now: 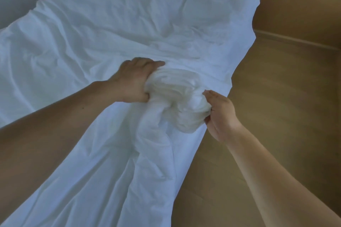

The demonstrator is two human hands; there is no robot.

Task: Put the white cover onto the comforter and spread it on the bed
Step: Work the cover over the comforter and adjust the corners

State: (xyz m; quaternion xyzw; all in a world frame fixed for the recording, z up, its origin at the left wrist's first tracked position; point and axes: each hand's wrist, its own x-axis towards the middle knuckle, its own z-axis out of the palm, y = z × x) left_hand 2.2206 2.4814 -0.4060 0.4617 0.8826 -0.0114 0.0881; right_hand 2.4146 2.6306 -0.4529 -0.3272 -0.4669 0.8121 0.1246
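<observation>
Two hands gripped the bunched cover (177,97). Left hand (132,80) clenched its 9 o'clock side; right hand (221,114) grasped its 4 o'clock side. The cover lay on the bed (110,23), with the floor (276,97) at 3 o'clock.

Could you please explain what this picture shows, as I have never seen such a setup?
There is no machine: a person wears one camera on the head, looking down at their own bare hands. Each grip is a hand. Wrinkled white bedding lies spread out, with brown floor on the right. The left grip and right grip both hold a gathered bunch of white fabric near the bedding's right edge; whether it is cover or comforter, I cannot tell.
</observation>
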